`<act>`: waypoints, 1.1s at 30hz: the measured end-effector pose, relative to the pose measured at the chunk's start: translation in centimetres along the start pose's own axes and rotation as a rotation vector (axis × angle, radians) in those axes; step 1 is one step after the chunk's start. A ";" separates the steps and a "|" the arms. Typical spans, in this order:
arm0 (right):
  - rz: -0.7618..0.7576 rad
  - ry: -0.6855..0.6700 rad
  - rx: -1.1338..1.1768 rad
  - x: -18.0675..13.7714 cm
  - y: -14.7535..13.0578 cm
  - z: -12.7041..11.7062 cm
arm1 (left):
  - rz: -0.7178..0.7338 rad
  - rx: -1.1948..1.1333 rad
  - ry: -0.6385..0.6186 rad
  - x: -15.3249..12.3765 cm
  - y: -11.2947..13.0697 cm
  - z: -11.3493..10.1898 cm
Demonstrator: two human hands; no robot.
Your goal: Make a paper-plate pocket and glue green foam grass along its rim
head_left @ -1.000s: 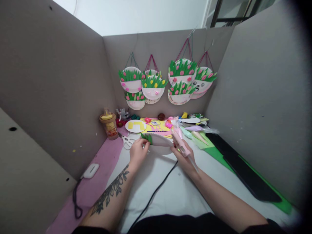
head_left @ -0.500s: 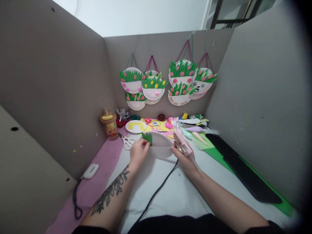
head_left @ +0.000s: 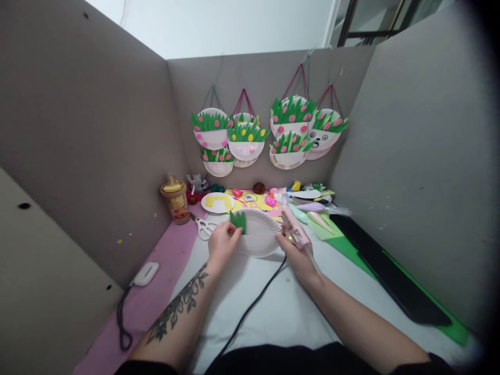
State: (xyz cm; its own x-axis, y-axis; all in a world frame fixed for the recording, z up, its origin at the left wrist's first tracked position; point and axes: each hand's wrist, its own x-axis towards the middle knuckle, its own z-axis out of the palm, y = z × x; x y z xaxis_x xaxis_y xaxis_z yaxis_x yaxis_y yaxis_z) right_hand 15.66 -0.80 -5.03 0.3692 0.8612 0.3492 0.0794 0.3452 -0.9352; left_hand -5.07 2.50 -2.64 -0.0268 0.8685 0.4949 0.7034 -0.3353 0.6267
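Observation:
Between my hands is a white paper plate pocket (head_left: 260,246) with a fluted rim, tilted up over the table. A strip of green paper leaves (head_left: 239,223) stands in its left side, above the front piece. My left hand (head_left: 224,240) is closed on the plate's left edge, thumb at the base of the leaves. My right hand (head_left: 296,254) is wrapped round a pink glue gun (head_left: 296,229), which points up and away from me, and its thumb touches the plate's right edge. The fingers behind the plate are hidden.
White scissors (head_left: 203,229) and a brown cup (head_left: 174,202) stand or lie left. A plate with yellow paper (head_left: 217,209) is behind. Finished plate baskets (head_left: 246,148) hang on the back panel. A black cord (head_left: 253,304) crosses the table; a long black object (head_left: 390,271) lies right.
The plate has tipped so that more of its front faces me and its rim shows more fully. Both hands keep their hold and have barely shifted.

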 end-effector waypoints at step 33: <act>0.231 0.099 0.364 1.2 0.7 0.5 | -0.490 -1.124 -0.202 0.6 -0.5 2.0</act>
State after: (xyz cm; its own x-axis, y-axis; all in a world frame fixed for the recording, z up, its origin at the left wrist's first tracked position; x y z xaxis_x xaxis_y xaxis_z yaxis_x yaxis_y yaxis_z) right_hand 15.69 0.68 -5.28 0.4275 0.8974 0.1093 -0.3404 0.2718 -0.9002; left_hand -4.04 3.89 -3.90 0.0649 0.9976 0.0241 -0.3512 0.0002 0.9363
